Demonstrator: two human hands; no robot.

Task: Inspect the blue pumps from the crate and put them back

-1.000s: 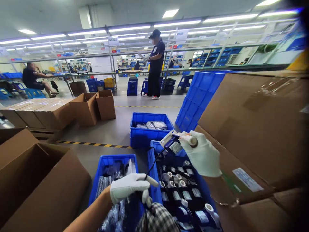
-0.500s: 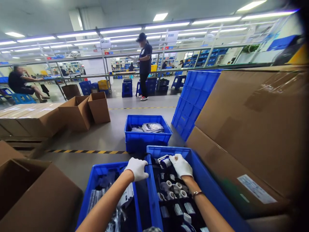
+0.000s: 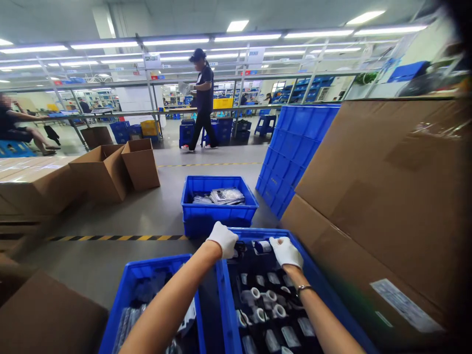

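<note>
Both my hands wear white gloves and reach into the far end of a blue crate [image 3: 225, 305] full of dark devices with white round caps [image 3: 263, 300]. My right hand [image 3: 285, 251] is closed on a blue-and-white device [image 3: 262, 246] lying against the crate's far wall. My left hand [image 3: 223, 238] is curled over a dark part of the cable [image 3: 239, 247] beside it. A bracelet sits on my right wrist.
A second blue crate [image 3: 142, 280] with bagged items stands to the left, a third [image 3: 217, 214] with flat packets ahead. Large cardboard boxes [image 3: 387, 196] wall the right side; open cartons [image 3: 110, 169] sit left. A person [image 3: 201, 101] walks in the aisle behind; another sits far left.
My hands carried the device down from chest height and pushed it to the crate's far end. The view shifted right and forward. The standing person began walking left.
</note>
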